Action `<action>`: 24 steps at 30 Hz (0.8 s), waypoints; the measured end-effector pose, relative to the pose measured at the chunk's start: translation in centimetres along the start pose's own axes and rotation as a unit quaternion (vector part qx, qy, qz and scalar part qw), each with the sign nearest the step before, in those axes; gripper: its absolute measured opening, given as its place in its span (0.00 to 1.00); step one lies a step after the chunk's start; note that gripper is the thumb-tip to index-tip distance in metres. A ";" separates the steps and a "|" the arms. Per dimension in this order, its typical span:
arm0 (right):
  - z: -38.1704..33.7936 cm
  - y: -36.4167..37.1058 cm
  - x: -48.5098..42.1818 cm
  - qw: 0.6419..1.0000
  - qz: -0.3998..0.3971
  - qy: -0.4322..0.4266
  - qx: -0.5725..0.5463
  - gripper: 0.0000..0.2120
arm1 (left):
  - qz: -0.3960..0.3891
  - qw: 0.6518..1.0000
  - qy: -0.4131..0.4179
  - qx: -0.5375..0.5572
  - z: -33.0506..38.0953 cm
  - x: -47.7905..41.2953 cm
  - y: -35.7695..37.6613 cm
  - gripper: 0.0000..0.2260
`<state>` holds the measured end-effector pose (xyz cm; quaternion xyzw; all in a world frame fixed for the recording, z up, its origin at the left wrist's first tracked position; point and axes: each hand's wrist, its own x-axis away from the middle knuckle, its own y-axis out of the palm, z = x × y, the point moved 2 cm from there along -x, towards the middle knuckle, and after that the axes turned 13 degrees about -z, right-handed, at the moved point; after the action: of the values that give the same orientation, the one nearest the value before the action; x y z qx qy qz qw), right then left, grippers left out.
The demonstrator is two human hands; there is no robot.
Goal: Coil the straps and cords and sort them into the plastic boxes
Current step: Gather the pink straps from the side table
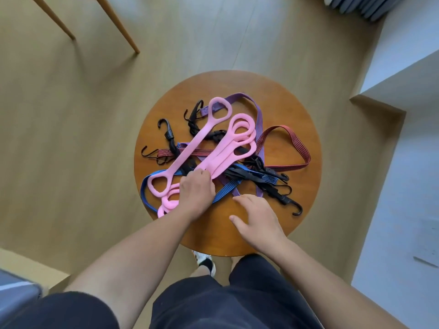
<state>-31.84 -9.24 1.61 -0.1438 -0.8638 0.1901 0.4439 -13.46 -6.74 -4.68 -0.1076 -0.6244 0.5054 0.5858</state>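
Note:
A tangle of straps lies on a round wooden table (280, 108). On top are pink rubber straps (190, 148) with ring ends. Under them lie a blue striped strap (223, 191), a red striped strap (297, 143), a purple strap (257, 110) and black hooked cords (282, 195). My left hand (196, 193) grips the near ends of the stacked pink straps, fingers curled on them. My right hand (257, 222) lies flat on the bare tabletop with fingers spread, its fingertips close to the blue and purple straps. No plastic box can be made out for sure.
Wooden chair legs (126, 32) stand on the floor at the back left. A white shelf unit (403, 67) runs along the right. A grey object (16, 290) shows at the lower left corner. My knees and one shoe (205, 261) are under the table's near edge.

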 end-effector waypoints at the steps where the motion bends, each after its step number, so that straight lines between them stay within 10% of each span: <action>1: 0.0 -0.2 -0.3 1.000 -0.003 0.003 -0.014 0.23 | 0.009 1.000 0.006 0.009 0.0 0.4 -0.3 0.09; 7: -1.0 -1.5 -3.4 0.993 -0.015 0.029 -0.118 0.18 | 0.042 0.947 -0.028 0.317 0.2 5.2 -3.8 0.06; 11: -2.6 -1.4 -6.7 0.955 -0.055 0.081 -0.281 0.11 | 0.038 0.825 -0.065 0.561 -0.1 7.9 -7.2 0.06; 24: -6.8 1.5 -11.8 0.877 0.104 0.198 -0.424 0.17 | 0.080 0.813 -0.073 0.573 -5.8 9.5 -10.8 0.07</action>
<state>-19.46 -11.49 -3.89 -0.4424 -0.7356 -0.1818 0.4797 -6.42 -1.93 8.27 0.2351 -0.2523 0.8229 0.4515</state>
